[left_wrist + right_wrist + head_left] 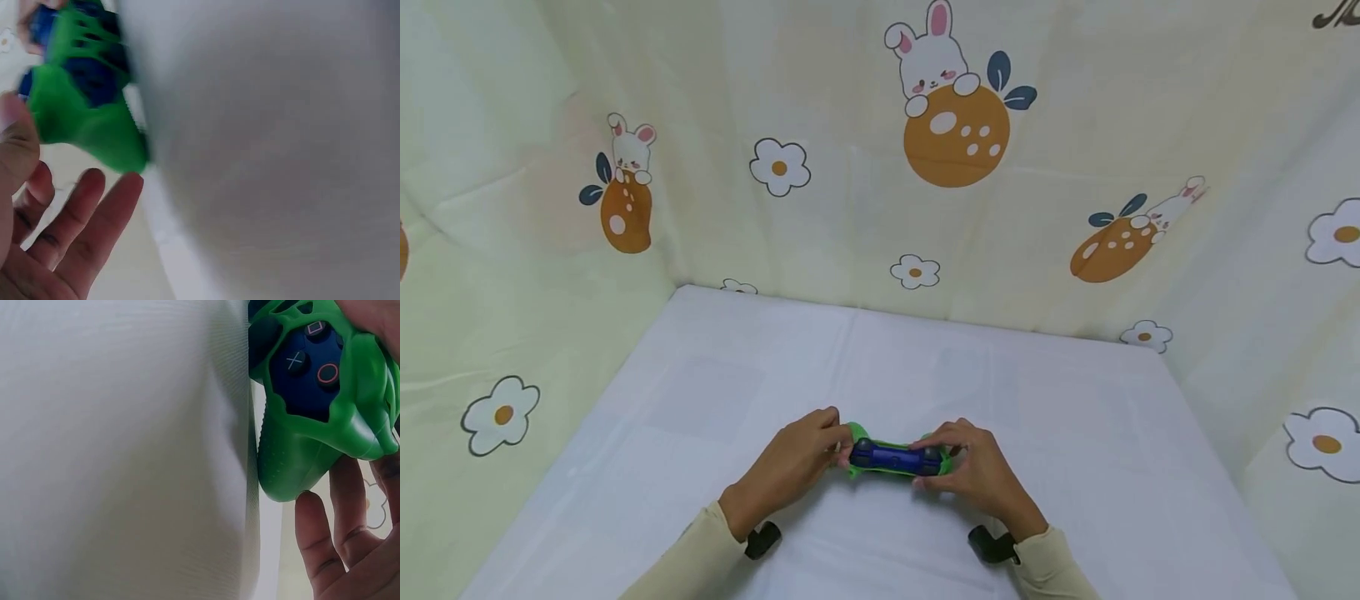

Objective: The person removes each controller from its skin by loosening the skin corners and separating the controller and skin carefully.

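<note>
A dark blue game controller (895,457) sits in a green silicone cover (857,432) on the white table, its black shoulder buttons facing the person. At its left end the left hand (801,458) pinches the cover's edge. In the left wrist view, the left thumb (15,144) lies against the cover (94,134), with the other fingers spread below the green handle. The right hand (981,471) grips the opposite end between thumb and fingers. In the right wrist view, the cover (300,456) frames the face buttons (315,362), and right fingertips (309,509) reach the handle's tip.
A white cloth covers the table (737,358). Pale curtains (835,83) printed with rabbits, oranges and flowers hang behind it and along both sides. Black wrist-worn devices (992,546) sit beneath the wrists.
</note>
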Motion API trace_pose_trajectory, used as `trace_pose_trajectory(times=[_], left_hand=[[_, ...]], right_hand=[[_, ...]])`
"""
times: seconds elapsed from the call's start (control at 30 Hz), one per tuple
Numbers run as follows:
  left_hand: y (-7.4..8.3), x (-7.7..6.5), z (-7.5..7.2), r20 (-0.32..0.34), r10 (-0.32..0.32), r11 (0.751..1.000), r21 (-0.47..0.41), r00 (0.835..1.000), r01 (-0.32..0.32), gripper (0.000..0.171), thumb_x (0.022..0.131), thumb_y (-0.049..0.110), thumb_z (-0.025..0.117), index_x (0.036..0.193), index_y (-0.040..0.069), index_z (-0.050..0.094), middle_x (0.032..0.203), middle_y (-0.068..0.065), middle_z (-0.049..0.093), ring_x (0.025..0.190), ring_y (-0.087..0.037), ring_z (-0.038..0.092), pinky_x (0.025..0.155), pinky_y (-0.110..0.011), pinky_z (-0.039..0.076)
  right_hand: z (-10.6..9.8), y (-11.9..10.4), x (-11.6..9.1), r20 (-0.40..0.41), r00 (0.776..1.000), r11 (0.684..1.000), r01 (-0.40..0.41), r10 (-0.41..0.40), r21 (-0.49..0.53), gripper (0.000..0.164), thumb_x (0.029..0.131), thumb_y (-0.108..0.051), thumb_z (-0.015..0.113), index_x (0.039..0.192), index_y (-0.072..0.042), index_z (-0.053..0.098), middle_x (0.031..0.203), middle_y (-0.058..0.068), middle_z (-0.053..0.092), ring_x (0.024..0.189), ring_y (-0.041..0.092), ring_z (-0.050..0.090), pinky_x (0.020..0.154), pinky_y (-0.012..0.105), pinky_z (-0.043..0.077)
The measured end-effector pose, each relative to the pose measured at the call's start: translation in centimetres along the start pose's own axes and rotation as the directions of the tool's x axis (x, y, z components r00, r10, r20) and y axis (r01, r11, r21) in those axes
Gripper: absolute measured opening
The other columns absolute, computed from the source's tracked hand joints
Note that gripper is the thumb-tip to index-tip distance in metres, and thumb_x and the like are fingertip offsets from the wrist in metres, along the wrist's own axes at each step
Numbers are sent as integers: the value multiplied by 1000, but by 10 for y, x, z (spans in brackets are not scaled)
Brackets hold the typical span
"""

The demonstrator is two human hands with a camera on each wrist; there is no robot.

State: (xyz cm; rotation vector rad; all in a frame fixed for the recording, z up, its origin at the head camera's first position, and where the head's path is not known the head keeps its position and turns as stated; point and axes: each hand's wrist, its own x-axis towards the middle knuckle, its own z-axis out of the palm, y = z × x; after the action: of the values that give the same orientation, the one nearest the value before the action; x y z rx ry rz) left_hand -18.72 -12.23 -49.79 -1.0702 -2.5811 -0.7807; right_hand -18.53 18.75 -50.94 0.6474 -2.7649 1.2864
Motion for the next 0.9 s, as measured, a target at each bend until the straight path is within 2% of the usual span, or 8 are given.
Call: trace_pose_trajectory(times=[0.1, 0.2, 0.27, 0.37, 0.47, 0.57, 0.73, 0.9], left_hand=[[-3, -2, 4, -7, -48, 998, -27, 999, 48, 18, 88, 26, 83, 91, 24, 66, 88, 11, 55, 84, -4, 54, 71, -20, 49], [-4, -2, 5, -19, -106, 987, -127, 994, 103, 17, 87, 26, 86, 88, 25, 69, 91, 10, 60, 90, -5, 62, 73, -20, 55], [-4, -2, 6, -30, -156, 961, -236, 987, 145, 19, 84, 22, 90, 88, 25, 71, 93, 11, 64, 95, -7, 67, 74, -21, 58], [-4, -3, 7, -45, -221, 905, -382, 974, 187, 26, 81, 16, 93, 94, 22, 72, 99, 9, 68, 103, -13, 70, 75, -25, 62], [-4, -5, 9, -40, -263, 864, -454, 964, 217, 40, 77, 13, 96, 105, 20, 68, 106, 9, 70, 108, -17, 70, 75, -28, 63], [-4, -6, 11, -22, -279, 862, -446, 960, 240, 51, 74, 14, 99, 112, 21, 65, 115, 10, 70, 111, -18, 68, 79, -30, 62], [-2, -1, 16, 3, -280, 888, -380, 960, 260, 65, 71, 19, 101, 122, 24, 61, 128, 11, 70, 121, -13, 65, 89, -33, 61], [1, 8, 20, -18, -300, 888, -371, 954, 272, 67, 74, 2, 96, 124, 21, 56, 128, 6, 71, 124, -15, 67, 90, -36, 61]], right_hand=[[-1, 0, -1, 2, 1000, 1000, -8, 8, 4, 45, 69, -29, 102, 108, -37, 82, 102, -21, 75, 94, 6, 58, 81, 33, 55], [-1, 1, -1, 0, 1000, 1000, -11, 11, 17, 45, 70, -30, 101, 111, -36, 82, 104, -20, 75, 95, 6, 58, 82, 32, 54], [-1, 1, -2, -5, 1000, 999, -17, 17, 30, 46, 71, -31, 100, 113, -36, 81, 107, -19, 76, 97, 7, 58, 83, 30, 53], [0, 2, -3, -7, 999, 998, -32, 33, 59, 47, 73, -34, 99, 116, -37, 80, 112, -18, 76, 101, 7, 58, 85, 28, 53], [1, 1, -4, -5, 999, 995, -48, 48, 82, 47, 75, -36, 97, 118, -37, 79, 116, -18, 75, 106, 8, 59, 87, 29, 54], [1, 1, -4, -8, 997, 993, -70, 71, 97, 45, 75, -37, 97, 117, -38, 79, 116, -17, 75, 108, 8, 60, 88, 30, 55], [0, -2, -2, -30, 991, 986, -128, 131, 106, 41, 76, -37, 97, 114, -35, 80, 113, -13, 74, 108, 10, 63, 90, 29, 57], [-3, -5, 1, -52, 982, 977, -176, 184, 119, 39, 80, -34, 95, 116, -30, 80, 118, -6, 75, 108, 17, 66, 88, 31, 57]])
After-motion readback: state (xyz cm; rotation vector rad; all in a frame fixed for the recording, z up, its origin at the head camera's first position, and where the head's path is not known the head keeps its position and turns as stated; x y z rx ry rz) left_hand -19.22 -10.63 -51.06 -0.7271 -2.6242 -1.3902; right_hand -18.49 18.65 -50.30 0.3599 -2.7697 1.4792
